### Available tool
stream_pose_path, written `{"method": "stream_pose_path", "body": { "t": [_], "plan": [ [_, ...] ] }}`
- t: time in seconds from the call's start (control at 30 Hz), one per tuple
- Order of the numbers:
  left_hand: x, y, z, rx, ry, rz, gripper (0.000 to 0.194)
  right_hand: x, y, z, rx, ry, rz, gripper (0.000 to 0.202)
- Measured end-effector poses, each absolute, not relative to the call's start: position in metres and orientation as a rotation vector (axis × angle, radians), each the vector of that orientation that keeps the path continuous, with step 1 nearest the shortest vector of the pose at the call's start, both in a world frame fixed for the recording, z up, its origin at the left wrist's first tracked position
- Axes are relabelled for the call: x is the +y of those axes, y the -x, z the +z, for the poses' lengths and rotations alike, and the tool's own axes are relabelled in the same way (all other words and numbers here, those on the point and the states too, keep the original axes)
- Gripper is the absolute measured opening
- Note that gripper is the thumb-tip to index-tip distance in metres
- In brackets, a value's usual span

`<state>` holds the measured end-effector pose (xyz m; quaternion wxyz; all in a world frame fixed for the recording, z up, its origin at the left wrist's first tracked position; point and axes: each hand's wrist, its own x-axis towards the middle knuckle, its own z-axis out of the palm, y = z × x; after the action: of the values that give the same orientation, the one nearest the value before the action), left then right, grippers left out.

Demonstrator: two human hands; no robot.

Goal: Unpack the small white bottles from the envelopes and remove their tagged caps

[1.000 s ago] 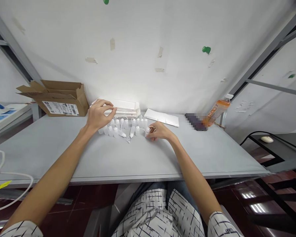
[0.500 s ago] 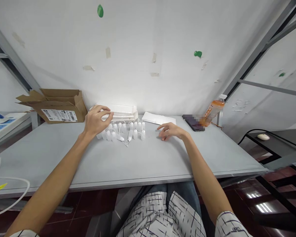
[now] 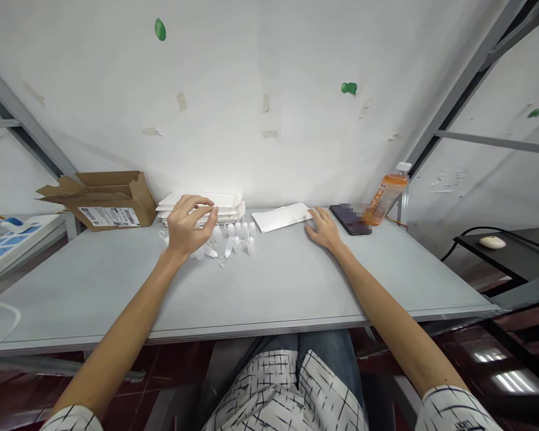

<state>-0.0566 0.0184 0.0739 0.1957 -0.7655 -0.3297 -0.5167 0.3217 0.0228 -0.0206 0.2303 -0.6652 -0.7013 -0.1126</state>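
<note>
My left hand [image 3: 191, 226] hovers over a row of small translucent white bulb-shaped pieces [image 3: 237, 244] linked by thin cords. Its fingers curve toward the thumb, slightly apart, and nothing shows between them. Behind it lies a stack of flat white packs [image 3: 229, 202], which the hand partly covers. My right hand [image 3: 324, 230] rests palm down on the table, fingers spread. Its fingertips touch the right end of a single flat white pack [image 3: 282, 216], which lies slanted against the back of the table.
An open cardboard box [image 3: 110, 200] stands at the left back. A dark phone [image 3: 351, 220] and an orange drink bottle [image 3: 388, 194] are right of my right hand. Far left is a white power strip [image 3: 15, 242]. The wall rises behind the grey table [image 3: 251, 299].
My right hand has moved forward onto the end of the single white pack, which has turned so its right end points farther back. My left hand has shifted right over the white pieces.
</note>
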Motion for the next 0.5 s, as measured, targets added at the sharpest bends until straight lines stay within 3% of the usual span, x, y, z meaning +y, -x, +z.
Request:
{"method": "stream_pose_path", "body": {
  "t": [0.23, 0.4, 0.5],
  "plan": [
    [-0.020, -0.037, 0.074, -0.656, 2.479, -1.338, 0.018, 0.046, -0.329, -0.021, -2.185, 1.811, -0.262, 0.057],
    [-0.029, -0.096, 0.037, -0.351, 2.647, -1.055, 0.019, 0.044, -0.329, -0.025, -2.122, 1.801, -0.263, 0.046],
    [-0.017, -0.105, 0.014, -0.395, 2.647, -1.030, 0.022, 0.037, -0.326, -0.025, -2.051, 1.756, -0.345, 0.041]
  ]
}}
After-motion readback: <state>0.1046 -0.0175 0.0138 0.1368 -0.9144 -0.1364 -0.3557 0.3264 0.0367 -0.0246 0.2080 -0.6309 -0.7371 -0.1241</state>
